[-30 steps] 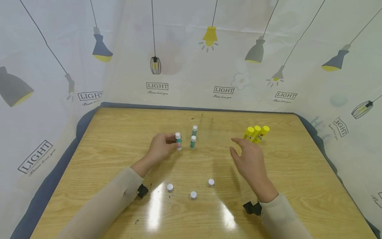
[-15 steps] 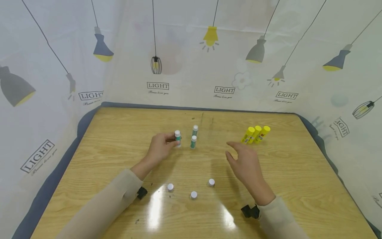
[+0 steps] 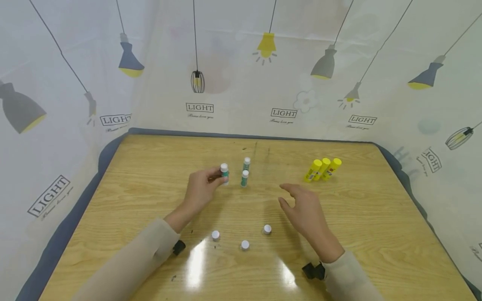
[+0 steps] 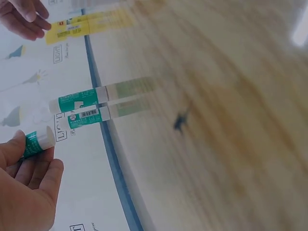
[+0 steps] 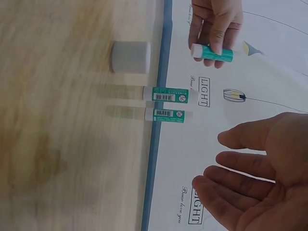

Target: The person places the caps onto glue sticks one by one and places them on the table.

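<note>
My left hand [image 3: 200, 187] pinches a green-and-white glue stick [image 3: 224, 172] between thumb and fingers, upright and slightly above the table, as the left wrist view also shows. Just right of it, two similar glue sticks stand on the wood, one farther back [image 3: 246, 165] and one nearer [image 3: 244, 179]. My right hand [image 3: 306, 211] hovers over the table with fingers loosely spread and nothing in them. Behind that hand, three yellow glue sticks [image 3: 312, 171] stand in a tight group. The right wrist view shows my right palm [image 5: 260, 178] bare.
Three small white cylindrical pieces lie near the front: a left one [image 3: 215, 235], a middle one [image 3: 245, 245] and a right one [image 3: 267, 229]. The wooden table [image 3: 150, 159] ends at a lamp-printed cloth [image 3: 233, 113] behind and on both sides.
My right hand has drawn left and toward me, away from the yellow glue sticks. My left hand has raised its glue stick slightly. The other pieces have stayed put.
</note>
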`<state>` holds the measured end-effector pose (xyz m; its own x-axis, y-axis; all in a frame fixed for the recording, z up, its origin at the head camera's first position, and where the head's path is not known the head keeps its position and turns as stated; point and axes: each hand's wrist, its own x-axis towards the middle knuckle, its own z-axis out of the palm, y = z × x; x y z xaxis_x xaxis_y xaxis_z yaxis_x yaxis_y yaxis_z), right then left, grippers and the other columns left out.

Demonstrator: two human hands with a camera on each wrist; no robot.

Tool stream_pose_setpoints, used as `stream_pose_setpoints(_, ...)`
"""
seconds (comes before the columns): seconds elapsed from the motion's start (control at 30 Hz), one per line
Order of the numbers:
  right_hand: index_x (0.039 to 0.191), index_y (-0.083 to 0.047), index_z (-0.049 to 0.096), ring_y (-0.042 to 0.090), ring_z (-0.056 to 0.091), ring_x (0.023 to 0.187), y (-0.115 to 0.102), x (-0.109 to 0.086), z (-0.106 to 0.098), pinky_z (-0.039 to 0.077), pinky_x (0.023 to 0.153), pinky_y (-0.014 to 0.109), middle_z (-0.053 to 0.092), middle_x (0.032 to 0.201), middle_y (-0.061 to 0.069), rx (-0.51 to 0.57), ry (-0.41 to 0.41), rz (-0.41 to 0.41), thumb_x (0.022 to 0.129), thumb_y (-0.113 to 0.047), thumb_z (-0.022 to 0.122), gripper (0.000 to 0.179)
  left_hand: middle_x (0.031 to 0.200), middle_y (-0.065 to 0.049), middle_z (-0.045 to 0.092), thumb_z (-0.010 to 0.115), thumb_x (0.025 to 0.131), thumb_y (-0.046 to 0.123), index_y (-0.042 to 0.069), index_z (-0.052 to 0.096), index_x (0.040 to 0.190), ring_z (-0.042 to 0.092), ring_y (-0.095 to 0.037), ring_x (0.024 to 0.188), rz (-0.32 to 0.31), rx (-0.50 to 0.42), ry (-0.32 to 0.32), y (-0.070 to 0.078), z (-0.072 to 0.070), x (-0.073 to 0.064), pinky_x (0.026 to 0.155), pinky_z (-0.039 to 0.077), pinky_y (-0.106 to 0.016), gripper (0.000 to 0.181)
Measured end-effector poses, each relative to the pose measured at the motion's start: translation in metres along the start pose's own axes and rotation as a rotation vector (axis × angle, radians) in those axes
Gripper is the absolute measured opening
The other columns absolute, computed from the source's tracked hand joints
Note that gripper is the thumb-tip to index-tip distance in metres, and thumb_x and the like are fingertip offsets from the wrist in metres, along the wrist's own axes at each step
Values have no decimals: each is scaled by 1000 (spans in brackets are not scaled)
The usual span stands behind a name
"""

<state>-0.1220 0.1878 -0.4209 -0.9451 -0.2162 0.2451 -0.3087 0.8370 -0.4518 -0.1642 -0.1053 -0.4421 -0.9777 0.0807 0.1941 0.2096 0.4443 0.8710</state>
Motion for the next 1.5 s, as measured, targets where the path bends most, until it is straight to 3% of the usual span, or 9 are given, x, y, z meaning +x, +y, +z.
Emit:
stream_pose_setpoints(0.13,125,-7,70,29,71,98,-2,-3,5,61,79,47,71,124,12,18,-32,0,93,-20,74,35,112,-6,76,77,90,19,8,70,125,74,-19,100,4,-41,54,3,-3,-5,87,61,-30,37)
stream_pose_setpoints(0.33,122,-9,73,27,72,97,-3,-10,15,62,79,45,73,120,9,49,-81,8,93,-20,74,31,111,-2,77,80,88,20,10,73,120,73,-17,102,14,-67,103,6,-5,-10,94,59,-34,34)
stream_pose_setpoints(0.67,112,-10,76,21,72,90,-6,-17,26,62,75,38,75,108,4,102,-165,4,89,-21,77,25,111,-4,76,80,87,19,9,75,115,72,-19,106,44,-117,118,15,-5,-15,96,58,-38,30)
stream_pose_setpoints(0.93,102,-14,80,8,61,78,-10,-20,29,56,67,26,71,92,-5,55,-254,-17,83,-22,85,22,113,-7,76,78,89,19,7,74,119,72,-20,107,50,-138,132,18,-6,-17,97,58,-42,33)
stream_pose_setpoints(1.17,101,-12,80,6,55,73,-12,-19,29,49,61,22,66,85,-6,35,-309,-15,80,-21,87,24,112,-5,76,78,90,20,8,73,120,71,-17,107,45,-129,133,22,-8,-18,98,57,-39,33)
stream_pose_setpoints(1.5,94,-11,79,4,56,71,-12,-23,30,50,62,20,67,82,-7,41,-321,-65,79,-15,87,17,109,-2,77,79,89,20,9,75,117,72,-15,105,58,-121,134,24,-10,-20,98,57,-38,31)
